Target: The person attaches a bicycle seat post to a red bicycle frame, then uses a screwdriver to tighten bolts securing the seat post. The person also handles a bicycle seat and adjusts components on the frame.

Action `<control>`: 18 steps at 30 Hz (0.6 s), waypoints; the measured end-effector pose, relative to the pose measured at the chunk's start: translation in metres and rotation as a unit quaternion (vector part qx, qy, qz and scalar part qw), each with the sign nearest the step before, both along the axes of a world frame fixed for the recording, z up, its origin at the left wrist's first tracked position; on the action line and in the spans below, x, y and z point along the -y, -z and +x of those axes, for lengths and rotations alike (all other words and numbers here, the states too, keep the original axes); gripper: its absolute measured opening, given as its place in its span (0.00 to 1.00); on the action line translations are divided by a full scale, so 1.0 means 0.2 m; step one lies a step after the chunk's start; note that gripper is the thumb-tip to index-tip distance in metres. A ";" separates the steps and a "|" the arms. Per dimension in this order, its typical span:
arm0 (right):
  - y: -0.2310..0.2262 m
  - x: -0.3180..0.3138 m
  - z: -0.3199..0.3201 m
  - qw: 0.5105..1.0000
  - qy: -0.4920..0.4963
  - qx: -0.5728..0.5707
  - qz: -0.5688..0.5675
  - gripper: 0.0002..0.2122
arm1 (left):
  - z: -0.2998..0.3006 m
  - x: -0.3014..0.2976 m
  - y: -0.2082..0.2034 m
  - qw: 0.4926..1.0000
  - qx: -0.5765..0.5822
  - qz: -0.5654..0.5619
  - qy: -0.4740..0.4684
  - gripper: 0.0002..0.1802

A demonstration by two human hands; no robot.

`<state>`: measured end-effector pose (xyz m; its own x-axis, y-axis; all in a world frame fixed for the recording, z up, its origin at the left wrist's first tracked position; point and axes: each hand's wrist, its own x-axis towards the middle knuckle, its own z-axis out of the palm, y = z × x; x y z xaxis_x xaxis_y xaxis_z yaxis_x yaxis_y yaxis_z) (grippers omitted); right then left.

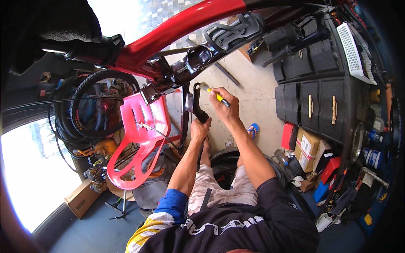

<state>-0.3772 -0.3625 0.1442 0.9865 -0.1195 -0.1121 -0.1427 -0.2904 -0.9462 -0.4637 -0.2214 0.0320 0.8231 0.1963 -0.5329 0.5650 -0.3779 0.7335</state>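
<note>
My right hand (225,106) grips a small brush (219,98) with a yellow and black handle. Its pale bristles touch or almost touch the upper end of a black, bent bicycle frame arm (196,101). Lower down, my left hand (200,128) is closed round that same arm. Above both hands runs a red and black bicycle frame (181,24), with a grey bottle cage (234,31) fixed to it. Just left of my left hand, a thin hose or cable (154,130) hangs in front of a pink plastic chair (139,145).
Bicycle tyres (99,103) hang at the left, above a cardboard box (84,198). Black drawers (310,105) stand at the right, with a white plastic basket (352,52) above. Another tyre (221,154) lies by my legs. Boxes and tools crowd the right side.
</note>
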 end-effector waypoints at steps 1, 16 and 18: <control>0.00 -0.02 0.01 0.999 -0.017 0.035 -0.011 0.11 | 0.01 -0.01 -0.01 1.000 -0.001 -0.025 -0.006 0.17; 0.01 -0.05 0.02 0.998 0.004 -0.004 0.055 0.12 | 0.04 0.00 -0.14 0.999 0.003 -0.038 0.032 0.16; 0.02 -0.05 0.04 0.999 0.008 -0.034 0.024 0.11 | 0.05 -0.04 -0.11 0.999 -0.002 -0.036 0.037 0.16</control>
